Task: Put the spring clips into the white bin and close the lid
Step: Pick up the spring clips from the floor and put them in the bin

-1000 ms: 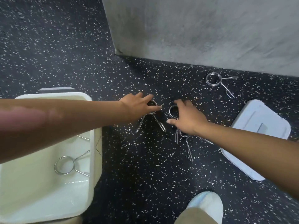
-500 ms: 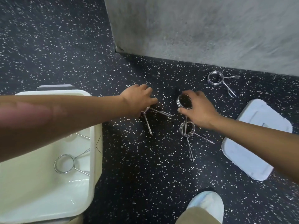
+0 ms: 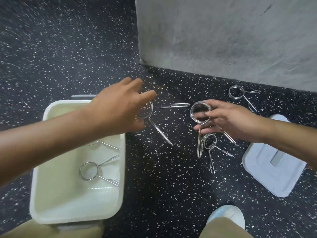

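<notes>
Left hand (image 3: 120, 107) pinches one spring clip (image 3: 151, 117); right hand (image 3: 228, 121) pinches another clip (image 3: 199, 111). Step: carrying. Next: drop both into white bin (image 3: 82, 215), near left.

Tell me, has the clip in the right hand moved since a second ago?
Yes. The right hand has lifted its spring clip off the floor; its ring now sits above the clip still lying on the floor, which it lay beside earlier.

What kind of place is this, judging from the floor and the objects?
Probably a gym or its storage corner. The floor is black speckled rubber, as in weight rooms; the spring clips look like barbell collars; a bare concrete wall stands behind. The person crouches over a white bin.
</notes>
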The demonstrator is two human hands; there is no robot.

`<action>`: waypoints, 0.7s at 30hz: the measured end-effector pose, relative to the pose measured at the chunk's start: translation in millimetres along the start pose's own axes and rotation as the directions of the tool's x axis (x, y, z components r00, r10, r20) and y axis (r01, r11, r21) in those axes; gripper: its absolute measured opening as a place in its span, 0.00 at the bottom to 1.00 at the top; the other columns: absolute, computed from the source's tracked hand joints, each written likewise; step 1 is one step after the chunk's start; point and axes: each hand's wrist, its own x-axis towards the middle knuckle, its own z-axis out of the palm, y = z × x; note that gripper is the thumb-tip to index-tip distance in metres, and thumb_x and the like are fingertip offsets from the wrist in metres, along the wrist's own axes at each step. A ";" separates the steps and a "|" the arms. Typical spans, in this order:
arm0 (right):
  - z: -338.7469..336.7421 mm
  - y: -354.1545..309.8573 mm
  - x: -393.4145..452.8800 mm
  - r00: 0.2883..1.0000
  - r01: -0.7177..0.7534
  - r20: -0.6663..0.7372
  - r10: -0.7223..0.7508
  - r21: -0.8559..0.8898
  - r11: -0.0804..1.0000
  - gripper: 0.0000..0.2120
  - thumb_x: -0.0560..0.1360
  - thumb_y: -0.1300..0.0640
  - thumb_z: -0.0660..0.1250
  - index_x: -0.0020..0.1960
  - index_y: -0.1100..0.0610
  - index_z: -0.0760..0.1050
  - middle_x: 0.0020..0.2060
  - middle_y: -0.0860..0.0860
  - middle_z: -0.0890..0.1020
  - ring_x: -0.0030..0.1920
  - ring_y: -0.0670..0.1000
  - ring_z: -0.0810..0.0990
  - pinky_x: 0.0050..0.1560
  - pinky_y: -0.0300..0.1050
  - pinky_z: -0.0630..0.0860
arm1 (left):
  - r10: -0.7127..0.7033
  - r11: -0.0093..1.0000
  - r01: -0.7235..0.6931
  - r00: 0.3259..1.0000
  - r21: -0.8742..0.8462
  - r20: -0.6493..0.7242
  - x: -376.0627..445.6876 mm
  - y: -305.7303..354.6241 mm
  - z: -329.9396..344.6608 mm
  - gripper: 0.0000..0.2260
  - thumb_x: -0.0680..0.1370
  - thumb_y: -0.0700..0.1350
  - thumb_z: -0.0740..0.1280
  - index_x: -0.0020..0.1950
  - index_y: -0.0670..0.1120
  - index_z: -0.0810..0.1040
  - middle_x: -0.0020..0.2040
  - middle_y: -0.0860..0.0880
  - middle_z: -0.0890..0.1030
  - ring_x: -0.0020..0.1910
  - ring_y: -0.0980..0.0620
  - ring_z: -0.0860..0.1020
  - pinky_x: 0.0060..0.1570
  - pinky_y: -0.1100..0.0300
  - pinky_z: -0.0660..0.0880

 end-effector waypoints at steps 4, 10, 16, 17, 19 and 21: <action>38.3 -21.0 -5.8 0.986 0.013 0.164 -0.008 -0.032 0.999 0.18 0.84 0.67 0.50 0.69 0.62 0.71 0.61 0.64 0.81 0.58 0.66 0.82 0.57 0.58 0.80 | -0.071 0.996 0.070 0.997 -0.050 -0.012 -53.4 -19.4 -7.1 0.24 0.68 0.55 0.69 0.61 0.49 0.73 0.48 0.44 0.73 0.47 0.43 0.73 0.37 0.46 0.78; 94.1 -43.2 3.7 0.965 0.075 0.260 -0.037 -0.137 0.988 0.15 0.84 0.62 0.55 0.67 0.61 0.75 0.59 0.61 0.82 0.62 0.56 0.81 0.53 0.52 0.82 | -0.162 0.982 0.167 0.985 -0.091 0.057 -121.0 -38.4 3.7 0.25 0.65 0.54 0.73 0.60 0.50 0.75 0.46 0.46 0.73 0.46 0.44 0.72 0.32 0.51 0.76; 154.7 -58.1 13.2 0.945 0.170 0.324 -0.052 -0.349 0.921 0.12 0.83 0.57 0.58 0.62 0.59 0.76 0.50 0.56 0.87 0.51 0.54 0.86 0.46 0.37 0.81 | -0.198 0.962 0.230 0.958 -0.147 0.208 -161.0 -43.0 50.6 0.27 0.66 0.54 0.74 0.63 0.50 0.73 0.45 0.49 0.68 0.47 0.46 0.73 0.31 0.57 0.70; 165.2 -61.9 16.2 0.938 0.233 0.335 -0.084 -0.432 0.871 0.11 0.83 0.56 0.58 0.60 0.58 0.76 0.49 0.54 0.87 0.49 0.53 0.86 0.43 0.33 0.79 | -0.192 0.964 0.229 0.951 -0.138 0.243 -165.3 -41.8 59.1 0.27 0.66 0.53 0.73 0.63 0.50 0.73 0.45 0.48 0.70 0.47 0.45 0.74 0.31 0.56 0.68; 188.7 -69.0 24.6 0.913 0.368 0.367 -0.175 -0.562 0.741 0.09 0.83 0.56 0.60 0.57 0.57 0.77 0.46 0.50 0.87 0.44 0.50 0.87 0.40 0.36 0.78 | -0.179 0.966 0.230 0.921 -0.115 0.345 -170.6 -37.9 74.5 0.24 0.66 0.51 0.71 0.62 0.50 0.73 0.46 0.45 0.74 0.47 0.43 0.75 0.32 0.54 0.67; 211.9 -75.0 35.0 0.890 0.442 0.388 -0.239 -0.610 0.658 0.08 0.83 0.57 0.61 0.56 0.57 0.78 0.46 0.50 0.86 0.41 0.49 0.87 0.39 0.38 0.79 | -0.180 0.963 0.246 0.889 -0.109 0.421 -170.5 -32.2 87.6 0.21 0.67 0.48 0.68 0.59 0.49 0.73 0.46 0.44 0.74 0.46 0.41 0.76 0.34 0.53 0.70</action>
